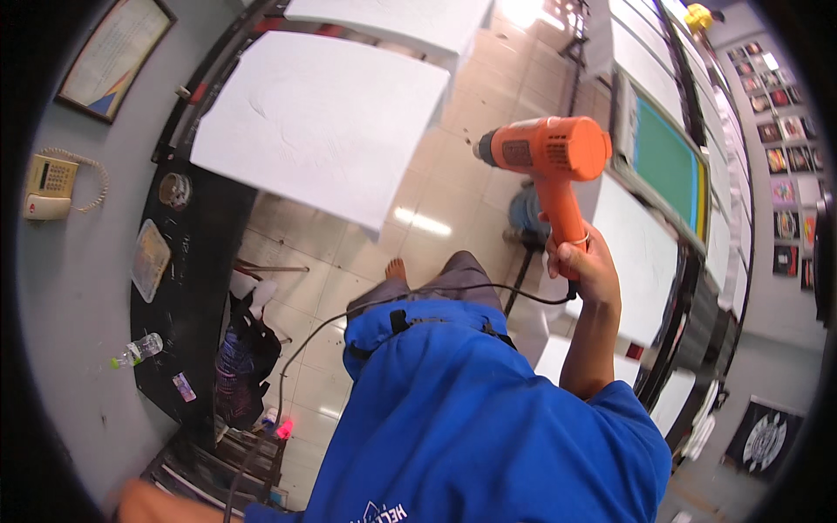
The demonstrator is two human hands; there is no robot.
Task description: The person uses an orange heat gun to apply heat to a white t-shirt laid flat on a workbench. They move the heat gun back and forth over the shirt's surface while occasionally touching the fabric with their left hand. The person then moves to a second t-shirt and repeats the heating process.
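My right hand [595, 268] is closed round the handle of an orange heat gun [558, 152], held upright in front of me. Its dark nozzle points left, toward a white sheet [318, 122] on the left-hand row of panels, with a gap of floor between. From the handle's base a black cord [366, 305] runs left across my waist and down to the lower left. Only part of my left arm [166, 506] shows at the bottom left, and the hand itself lies outside the picture.
To the right stands a frame with a green screen [667, 166], beside white panels [641, 253]. A black counter [187, 288] along the left wall bears a plastic bottle [139, 350] and a clear lid [151, 260]. A dark bag [244, 357] sits beside it. A telephone [51, 186] hangs above.
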